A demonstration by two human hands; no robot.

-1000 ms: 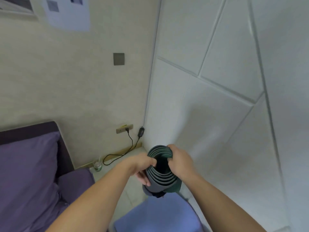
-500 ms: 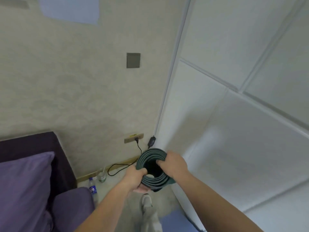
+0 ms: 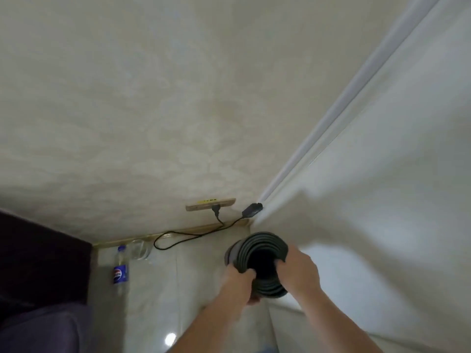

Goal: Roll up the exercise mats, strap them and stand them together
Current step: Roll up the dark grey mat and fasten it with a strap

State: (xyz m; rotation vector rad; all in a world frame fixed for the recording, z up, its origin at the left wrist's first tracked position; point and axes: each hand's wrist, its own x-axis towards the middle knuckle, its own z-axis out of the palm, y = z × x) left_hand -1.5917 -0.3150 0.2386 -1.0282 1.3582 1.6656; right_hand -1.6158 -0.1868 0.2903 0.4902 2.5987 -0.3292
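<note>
Mat: your rolled dark mat (image 3: 262,248) stands on end in the corner, between the beige wall (image 3: 127,123) and the white panel (image 3: 382,225).
Left hand (image 3: 235,281): you grasp the near-left rim.
Right hand (image 3: 297,270): your fingers hook over the right rim.
Floor: a cola bottle (image 3: 119,270) and black cable (image 3: 188,235) lie left.

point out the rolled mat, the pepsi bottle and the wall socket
rolled exercise mat (image 3: 265,238), head view, on the upper coils of its open end
pepsi bottle (image 3: 120,273), head view, on its blue label
wall socket (image 3: 201,205), head view, on the plate left of the plug
</note>
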